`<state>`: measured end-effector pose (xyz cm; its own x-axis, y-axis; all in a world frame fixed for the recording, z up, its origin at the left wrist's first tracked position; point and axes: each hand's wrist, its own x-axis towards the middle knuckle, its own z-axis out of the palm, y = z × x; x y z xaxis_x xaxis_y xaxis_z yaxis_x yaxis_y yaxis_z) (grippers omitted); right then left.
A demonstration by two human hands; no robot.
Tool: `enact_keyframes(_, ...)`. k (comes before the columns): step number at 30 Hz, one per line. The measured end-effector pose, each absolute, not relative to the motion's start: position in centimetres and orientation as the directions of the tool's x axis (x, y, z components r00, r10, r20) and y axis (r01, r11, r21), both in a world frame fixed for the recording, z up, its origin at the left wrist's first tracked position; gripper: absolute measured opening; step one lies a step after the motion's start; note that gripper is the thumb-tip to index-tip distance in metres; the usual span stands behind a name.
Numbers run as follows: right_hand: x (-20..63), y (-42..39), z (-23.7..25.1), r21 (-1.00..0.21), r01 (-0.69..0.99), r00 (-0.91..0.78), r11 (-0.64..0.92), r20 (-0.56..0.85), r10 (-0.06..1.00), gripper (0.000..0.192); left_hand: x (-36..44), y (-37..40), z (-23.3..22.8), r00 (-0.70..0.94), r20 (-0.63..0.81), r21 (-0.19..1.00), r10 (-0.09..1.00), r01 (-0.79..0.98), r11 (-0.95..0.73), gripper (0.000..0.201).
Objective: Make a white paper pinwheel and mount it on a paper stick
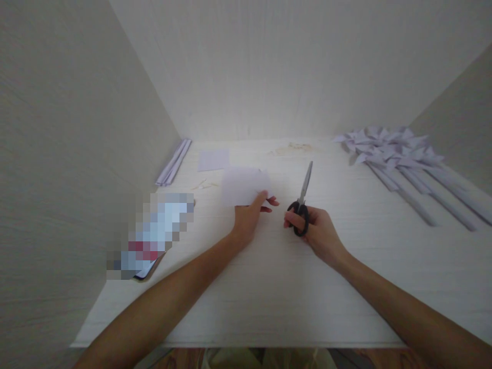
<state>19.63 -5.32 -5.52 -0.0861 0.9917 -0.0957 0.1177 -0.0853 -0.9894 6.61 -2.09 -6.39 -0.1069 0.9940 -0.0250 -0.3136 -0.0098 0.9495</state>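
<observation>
A phone (163, 227) — largely pixelated — on the white tabletop (300, 302), beside the left wall (69, 154).

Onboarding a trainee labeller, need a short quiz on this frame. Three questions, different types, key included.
1. Open: what does the left hand hold?
2. True or false: the right hand grips the scissors by their handles.
3. Multiple choice: where on the table does the folded-paper pile lie? A) left side B) middle C) right side

Key: 1. A sheet of paper. 2. True. 3. C.
</observation>
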Motion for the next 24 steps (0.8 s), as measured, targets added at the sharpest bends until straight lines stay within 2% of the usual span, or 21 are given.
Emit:
enact_keyframes(3,19.5,-5.1,-5.9,-0.998,0.042,-0.04,-0.054,-0.056,0.998,0.026,7.0,-2.8,-6.1,-0.021,-0.043,0.967,0.999,-0.251,0.036,0.014)
enact_keyframes(8,19.4,-5.1,-5.9,-0.998,-0.003,-0.014,-0.059,-0.059,0.998,0.022,7.3,-3.5,-5.4,-0.018,-0.109,0.984,0.994,-0.143,0.106,0.011)
enact_keyframes(17,19.6,-5.1,-5.9,-0.999,0.039,-0.001,-0.03,-0.03,1.0,0.02,7.2,-3.6,-6.0,0.07,-0.017,0.998,0.997,-0.057,0.021,0.01)
enact_keyframes(19,19.7,-5.1,-5.9,-0.999,0.04,0.01,-0.012,-0.011,1.0,0.018,7.1,-3.2,-6.4,-0.003,0.017,0.995,1.0,-0.096,-0.017,0.01)
enact_keyframes(21,19.7,-5.0,-5.8,-0.998,0.06,0.036,0.013,0.015,0.999,0.016,6.8,-2.6,-6.9,-0.118,0.027,0.983,0.993,-0.177,-0.047,0.019)
enact_keyframes(24,19.8,-4.9,-5.7,-0.993,0.112,0.081,0.031,0.04,0.996,0.013,6.3,-1.6,-7.4,-0.201,-0.015,0.947,0.98,-0.316,-0.05,0.025)
